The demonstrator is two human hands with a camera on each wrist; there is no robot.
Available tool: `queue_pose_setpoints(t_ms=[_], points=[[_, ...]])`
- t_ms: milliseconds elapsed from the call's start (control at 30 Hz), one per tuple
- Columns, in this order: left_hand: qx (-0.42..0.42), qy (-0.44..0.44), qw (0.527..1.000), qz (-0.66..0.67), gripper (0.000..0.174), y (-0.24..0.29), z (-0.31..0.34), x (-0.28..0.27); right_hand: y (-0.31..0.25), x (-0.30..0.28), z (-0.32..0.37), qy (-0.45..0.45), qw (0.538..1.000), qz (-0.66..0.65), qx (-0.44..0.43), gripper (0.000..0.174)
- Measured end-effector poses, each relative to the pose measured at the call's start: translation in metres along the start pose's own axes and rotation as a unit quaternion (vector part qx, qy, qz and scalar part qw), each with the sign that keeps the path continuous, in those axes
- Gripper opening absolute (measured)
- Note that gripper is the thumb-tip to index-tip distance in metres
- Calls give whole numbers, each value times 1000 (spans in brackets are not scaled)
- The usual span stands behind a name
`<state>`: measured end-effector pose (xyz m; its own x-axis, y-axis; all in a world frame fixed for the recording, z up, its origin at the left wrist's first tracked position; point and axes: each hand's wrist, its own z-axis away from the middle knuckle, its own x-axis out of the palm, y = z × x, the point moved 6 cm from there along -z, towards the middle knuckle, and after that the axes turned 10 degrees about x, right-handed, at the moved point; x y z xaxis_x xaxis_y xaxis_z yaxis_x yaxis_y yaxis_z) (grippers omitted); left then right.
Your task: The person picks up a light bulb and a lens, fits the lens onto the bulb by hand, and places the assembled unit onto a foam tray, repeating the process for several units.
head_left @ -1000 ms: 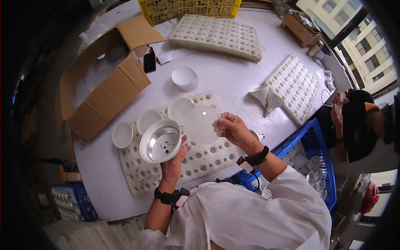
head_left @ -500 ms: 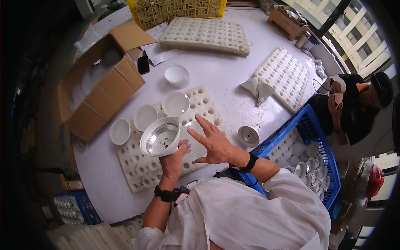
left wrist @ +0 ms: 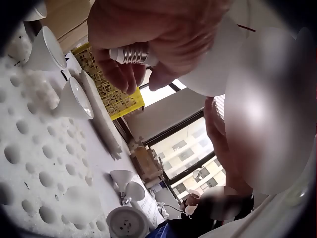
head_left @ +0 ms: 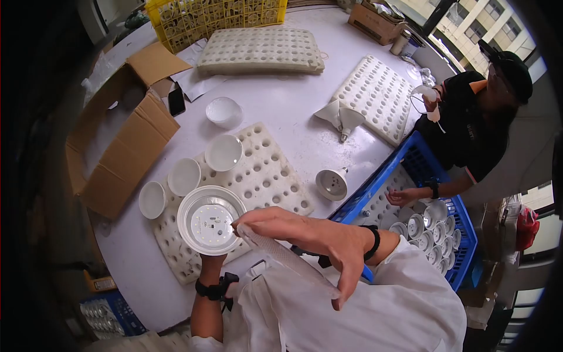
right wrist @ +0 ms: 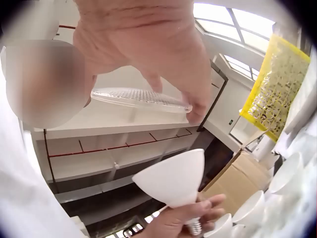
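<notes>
A white cone-shaped lamp housing faces upward, its round board with small chips showing inside. My left hand holds it from below, fingers curled round the neck by the metal screw base. To its right, my right hand grips a clear textured disc by its edges between thumb and fingers. The disc is tilted and apart from the housing. Three white cups stand in a row on the foam tray, just beyond the housing.
Another white cup stands behind the row. An open carton is at left, stacked foam and a yellow crate at the back. Lamp housings lie at right, near a blue crate and another person.
The right hand, open over the foam tray half a second ago, now holds the clear disc closer to the camera. The housing has turned to face up more. The other person reaches toward the blue crate.
</notes>
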<state>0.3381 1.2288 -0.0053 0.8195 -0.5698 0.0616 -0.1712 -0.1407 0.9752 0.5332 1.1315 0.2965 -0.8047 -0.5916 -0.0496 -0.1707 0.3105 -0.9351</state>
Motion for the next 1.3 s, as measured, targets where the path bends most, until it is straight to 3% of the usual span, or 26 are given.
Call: queue_pose_setpoints(t_ms=[67, 100, 133, 267, 300, 367, 433, 467, 900, 1100, 1200, 1300], points=[[-99, 28, 962, 254, 60, -19, 12, 0, 3, 1, -1, 14, 1000, 20, 2, 114], [-98, 31, 963, 251, 60, -20, 16, -5, 3, 0, -5, 21, 999, 48, -1, 115], [-68, 44, 981, 174, 57, 1, 10, -3, 12, -9, -5, 72, 985, 148, 53, 116], [41, 99, 985, -133, 45, 113, -22, 29, 63, -18, -4, 134, 950, 249, 131, 115], [66, 110, 970, -208, 42, 125, -26, 30, 70, -15, -6, 116, 944, 271, 146, 113], [88, 107, 963, -230, 50, 123, -29, 27, 81, -11, -9, 95, 938, 293, 160, 112], [19, 47, 949, -312, 51, 118, -29, 29, 88, -10, -12, 81, 929, 322, 162, 113], [30, 45, 943, -329, 48, 119, -29, 30, 91, -10, -13, 76, 930, 323, 160, 113], [-12, 68, 940, -333, 31, 116, -26, 30, 122, -15, -16, 40, 940, 263, 213, 115], [-101, 33, 927, -359, 34, 119, -28, 32, 138, -16, -9, 33, 953, 222, 202, 117], [-102, 9, 928, -357, 43, 122, -30, 35, 144, -14, -6, 35, 955, 228, 184, 119], [-163, -23, 928, -333, 49, 130, -34, 40, 151, -14, -1, 42, 953, 230, 193, 120]])
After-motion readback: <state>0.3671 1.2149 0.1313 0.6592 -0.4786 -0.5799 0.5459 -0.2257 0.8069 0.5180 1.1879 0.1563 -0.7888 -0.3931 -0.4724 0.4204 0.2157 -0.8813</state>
